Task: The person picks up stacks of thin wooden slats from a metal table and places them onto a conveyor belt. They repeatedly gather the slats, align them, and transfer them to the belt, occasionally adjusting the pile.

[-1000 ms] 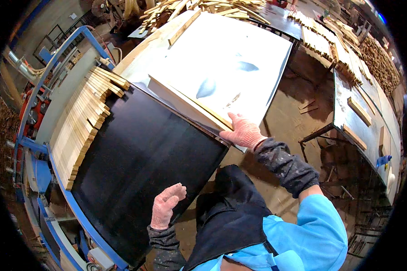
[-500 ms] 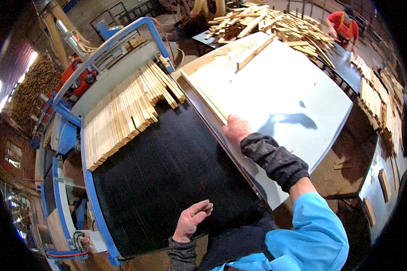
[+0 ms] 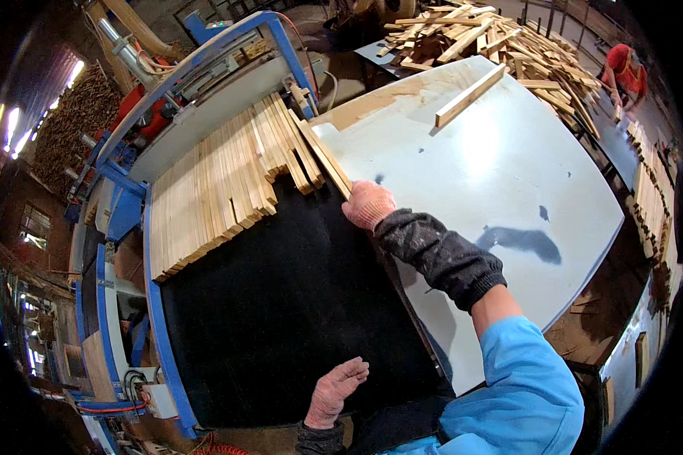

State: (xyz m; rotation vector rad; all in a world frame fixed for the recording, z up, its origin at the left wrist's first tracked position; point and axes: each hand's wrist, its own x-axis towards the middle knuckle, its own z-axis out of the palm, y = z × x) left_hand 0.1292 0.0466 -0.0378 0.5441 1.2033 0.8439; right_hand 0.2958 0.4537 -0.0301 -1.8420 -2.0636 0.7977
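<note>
Okay, right hand (image 3: 368, 205) has a wood strip (image 3: 320, 154) in its grip, where black bed (image 3: 281, 318) meets pale desk (image 3: 463, 182); left hand (image 3: 340, 390) is empty. Can't quite tell if the far end's touching the strip row (image 3: 212, 189), but uneven pushing could skew it

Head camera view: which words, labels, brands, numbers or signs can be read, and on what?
None can be read.
The pale wooden strips, black flat surface and glossy grey tabletop show no legible lettering.
Any marks on the blue metal machine frame are too small to read.
</note>
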